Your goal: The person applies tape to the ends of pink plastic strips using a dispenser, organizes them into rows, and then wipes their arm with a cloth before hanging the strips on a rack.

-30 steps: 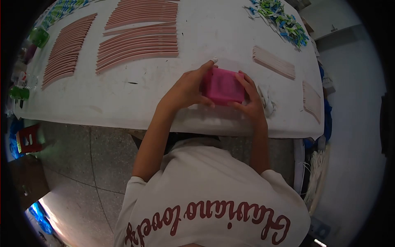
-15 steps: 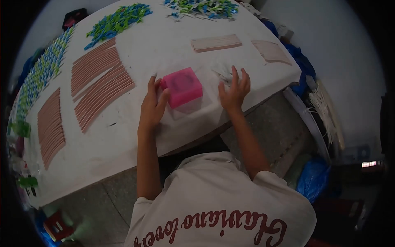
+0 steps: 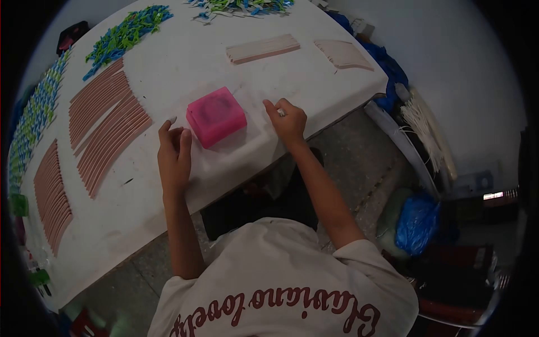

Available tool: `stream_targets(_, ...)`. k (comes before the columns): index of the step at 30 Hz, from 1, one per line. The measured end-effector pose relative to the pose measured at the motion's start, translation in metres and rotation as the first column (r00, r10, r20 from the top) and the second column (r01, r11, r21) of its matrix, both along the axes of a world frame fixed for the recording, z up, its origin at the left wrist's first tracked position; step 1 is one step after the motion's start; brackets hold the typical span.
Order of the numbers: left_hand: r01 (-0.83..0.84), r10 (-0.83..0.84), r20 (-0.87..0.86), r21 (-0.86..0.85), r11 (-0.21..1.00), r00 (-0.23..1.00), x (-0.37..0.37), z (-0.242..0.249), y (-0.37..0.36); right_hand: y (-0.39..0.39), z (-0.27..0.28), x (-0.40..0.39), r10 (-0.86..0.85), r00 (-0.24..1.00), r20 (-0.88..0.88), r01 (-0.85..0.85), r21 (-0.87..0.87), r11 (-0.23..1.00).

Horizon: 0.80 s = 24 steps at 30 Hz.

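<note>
A pink block (image 3: 216,119) with a dark round smudge on top sits near the table's front edge. Just left of it, my left hand (image 3: 175,154) hovers or rests with fingers extended and apart, holding nothing; a pale patch shows at one fingertip. To the right of the block, my right hand (image 3: 289,121) is closed in a fist, thumb outward. Small white pieces (image 3: 282,112) peek out between its fingers; most of what it holds is hidden.
On the white table (image 3: 168,210) lie rows of brownish-pink strips (image 3: 115,140), a stack of paler strips (image 3: 264,49) and another pale bundle (image 3: 343,54). Green and blue twisted pieces (image 3: 129,33) are heaped at the back. A blue bag (image 3: 416,224) lies on the floor at right.
My right hand has closed around the small white pieces that lay on the table, which no longer show there. My left hand has drawn slightly away from the pink block. The view has shifted.
</note>
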<state>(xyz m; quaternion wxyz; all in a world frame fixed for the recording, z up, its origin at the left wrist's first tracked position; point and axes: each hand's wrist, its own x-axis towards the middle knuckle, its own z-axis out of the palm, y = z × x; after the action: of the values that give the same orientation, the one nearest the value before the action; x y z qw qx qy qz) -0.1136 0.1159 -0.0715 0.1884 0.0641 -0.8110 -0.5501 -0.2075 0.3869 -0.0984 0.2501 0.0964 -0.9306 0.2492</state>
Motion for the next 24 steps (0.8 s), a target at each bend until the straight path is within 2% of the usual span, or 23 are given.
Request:
stream_targets(2,-0.052,0.052,0.014,-0.024,0.998,0.999,0.012,0.002,0.004,-0.006,0.005,0.005,-0.067,0.997,0.042,0.077,-0.327,0.942)
stream_targets(3,-0.086,0.087,0.022,-0.063,0.994,0.996,0.018,0.002,0.006,-0.007,0.009,0.003,-0.055,0.998,0.039,0.065,-0.322,0.944)
stream_targets(5,-0.140,0.141,0.001,-0.088,0.986,0.990,0.025,-0.004,0.009,-0.009,0.015,-0.001,-0.054,0.966,-0.251,-0.011,-0.249,0.969)
stream_targets(7,-0.191,0.191,-0.009,-0.121,0.974,0.982,0.027,-0.013,0.010,-0.002,0.008,-0.004,0.015,0.980,-0.200,-0.058,-0.208,0.976)
stream_targets(9,-0.290,0.289,0.023,0.051,0.956,0.957,0.023,-0.021,0.010,0.003,0.005,-0.006,0.135,0.986,-0.101,-0.145,-0.104,0.984)
stream_targets(10,-0.295,0.294,0.025,0.036,0.955,0.955,0.023,-0.021,0.013,0.005,0.008,-0.007,0.181,0.982,-0.052,-0.183,-0.042,0.982)
stream_targets(11,-0.354,0.363,0.014,-0.188,0.916,0.932,0.024,-0.019,0.018,0.006,0.011,-0.006,0.170,0.985,-0.025,-0.170,0.013,0.985)
stream_targets(12,-0.395,0.425,-0.016,-0.400,0.827,0.905,0.025,-0.020,0.021,0.007,0.014,-0.005,0.156,0.988,-0.003,-0.156,0.068,0.985)
stream_targets(14,-0.407,0.499,-0.040,-0.634,0.657,0.866,0.028,-0.034,0.013,0.008,0.021,-0.008,0.139,0.989,0.045,-0.141,0.042,0.989)
stream_targets(15,-0.456,0.558,0.108,-0.461,0.762,0.823,0.032,-0.039,0.008,0.010,0.027,-0.009,0.147,0.985,0.085,-0.146,-0.013,0.989)
stream_targets(16,-0.462,0.547,-0.017,-0.558,0.689,0.837,0.038,-0.051,-0.002,0.012,0.030,-0.012,0.116,0.987,0.109,-0.110,-0.062,0.992)
stream_targets(17,-0.481,0.539,-0.068,-0.553,0.680,0.839,0.020,-0.046,0.003,0.014,0.024,-0.012,0.146,0.985,0.095,-0.129,-0.165,0.978)
stream_targets(19,-0.190,0.154,-0.112,-0.509,0.839,0.982,-0.138,-0.073,0.016,0.008,0.013,-0.006,0.231,0.968,0.095,-0.179,-0.378,0.908)
stream_targets(20,-0.009,-0.059,-0.119,-0.503,0.864,0.991,-0.210,-0.075,0.045,0.011,0.008,-0.007,0.384,0.907,0.173,-0.304,-0.364,0.881)
stream_targets(21,0.159,-0.252,-0.121,-0.503,0.850,0.960,-0.270,-0.072,0.080,0.007,0.002,-0.011,0.148,0.986,-0.075,-0.162,-0.238,0.958)
stream_targets(22,0.319,-0.433,-0.116,-0.515,0.796,0.894,-0.322,-0.062,0.114,0.022,-0.001,-0.019,-0.019,0.996,-0.083,-0.001,-0.237,0.971)
stream_targets(23,0.466,-0.595,-0.093,-0.530,0.708,0.798,-0.366,-0.049,0.147,0.035,-0.003,-0.014,0.130,0.975,-0.178,-0.193,-0.402,0.895)
stream_targets(24,0.574,-0.724,-0.097,-0.541,0.615,0.683,-0.409,-0.035,0.192,0.055,-0.004,-0.013,0.274,0.903,-0.332,-0.413,-0.485,0.771)
